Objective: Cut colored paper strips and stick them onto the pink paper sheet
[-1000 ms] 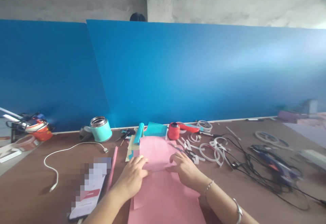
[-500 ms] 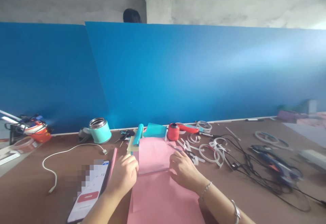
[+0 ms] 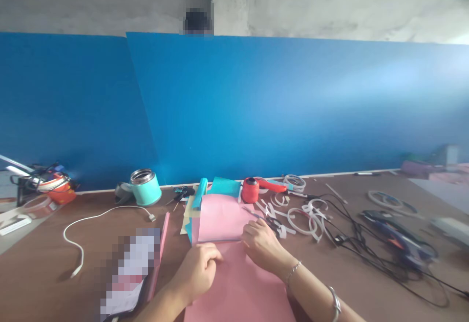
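Observation:
A large pink paper sheet (image 3: 242, 288) lies in front of me, its far part a lighter pink flap (image 3: 222, 219) with a straight near edge. My left hand (image 3: 201, 269) rests on the sheet just below that edge, fingers curled and forefinger pointing right; nothing shows in it. At the right end of the edge, my right hand (image 3: 262, 241) is closed with its fingertips on the paper. Scissors (image 3: 252, 212) lie just beyond the right hand, their handles partly hidden. Teal and yellow papers, among them a teal piece (image 3: 200, 194), stick out beyond the flap.
Left of the paper are a phone (image 3: 130, 278), a white cable (image 3: 82, 253) and a turquoise cup (image 3: 145, 188). A red hair dryer (image 3: 250, 191), white strips and coils (image 3: 308, 217), and a blue glue gun (image 3: 401, 241) with black cords lie right. A blue partition (image 3: 274, 107) stands behind.
My left hand has moved right and toward me, from the flap's left end onto the pink sheet below the edge. My right hand stays nearly in place.

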`<state>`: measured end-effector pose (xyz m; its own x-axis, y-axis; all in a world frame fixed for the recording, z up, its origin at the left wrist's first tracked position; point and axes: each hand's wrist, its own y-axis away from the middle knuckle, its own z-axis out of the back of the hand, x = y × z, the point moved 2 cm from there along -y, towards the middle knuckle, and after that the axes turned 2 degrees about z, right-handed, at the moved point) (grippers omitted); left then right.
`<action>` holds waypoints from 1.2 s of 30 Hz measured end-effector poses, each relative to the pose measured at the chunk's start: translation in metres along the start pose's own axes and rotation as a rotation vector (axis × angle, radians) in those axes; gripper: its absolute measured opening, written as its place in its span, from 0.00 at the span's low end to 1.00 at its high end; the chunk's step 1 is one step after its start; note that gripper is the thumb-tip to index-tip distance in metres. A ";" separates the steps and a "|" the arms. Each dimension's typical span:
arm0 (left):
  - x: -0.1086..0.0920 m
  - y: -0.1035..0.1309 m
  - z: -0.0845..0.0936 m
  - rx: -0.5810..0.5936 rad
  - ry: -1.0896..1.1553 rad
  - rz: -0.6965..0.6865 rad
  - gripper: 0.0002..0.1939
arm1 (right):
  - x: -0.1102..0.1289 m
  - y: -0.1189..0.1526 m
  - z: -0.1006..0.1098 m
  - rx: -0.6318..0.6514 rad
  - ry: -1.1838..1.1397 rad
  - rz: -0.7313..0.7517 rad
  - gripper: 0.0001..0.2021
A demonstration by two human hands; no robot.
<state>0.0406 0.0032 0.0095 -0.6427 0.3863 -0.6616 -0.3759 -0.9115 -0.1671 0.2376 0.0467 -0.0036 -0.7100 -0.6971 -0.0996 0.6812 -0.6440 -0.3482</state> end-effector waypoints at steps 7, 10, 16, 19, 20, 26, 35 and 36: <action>0.006 -0.002 -0.004 -0.017 0.166 0.118 0.23 | -0.001 -0.002 -0.005 -0.025 0.009 -0.034 0.09; 0.008 -0.004 -0.003 -0.060 0.225 0.191 0.19 | -0.002 -0.003 -0.001 -0.119 -0.086 -0.115 0.09; 0.011 -0.008 -0.006 -0.199 0.307 0.356 0.21 | 0.019 -0.003 0.015 -0.256 -0.209 -0.089 0.08; 0.014 -0.009 -0.011 -0.230 0.328 0.423 0.22 | 0.033 -0.004 0.020 -0.220 -0.166 0.011 0.09; 0.014 -0.009 -0.013 -0.243 0.301 0.427 0.22 | 0.037 -0.004 0.022 -0.205 -0.157 0.048 0.10; 0.010 -0.003 -0.005 -0.472 -0.212 0.181 0.19 | 0.044 0.005 0.035 -0.351 -0.195 0.180 0.07; 0.010 -0.011 -0.011 -0.345 -0.824 -0.193 0.22 | 0.034 0.002 0.024 -0.448 -0.025 0.082 0.13; 0.012 -0.012 -0.013 -0.300 -0.791 -0.203 0.20 | 0.029 0.001 0.019 -0.433 -0.061 0.064 0.11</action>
<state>0.0460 0.0173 -0.0060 -0.8997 0.4281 0.0858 -0.4129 -0.7702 -0.4862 0.2210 0.0204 0.0110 -0.6484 -0.7567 -0.0832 0.5765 -0.4167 -0.7028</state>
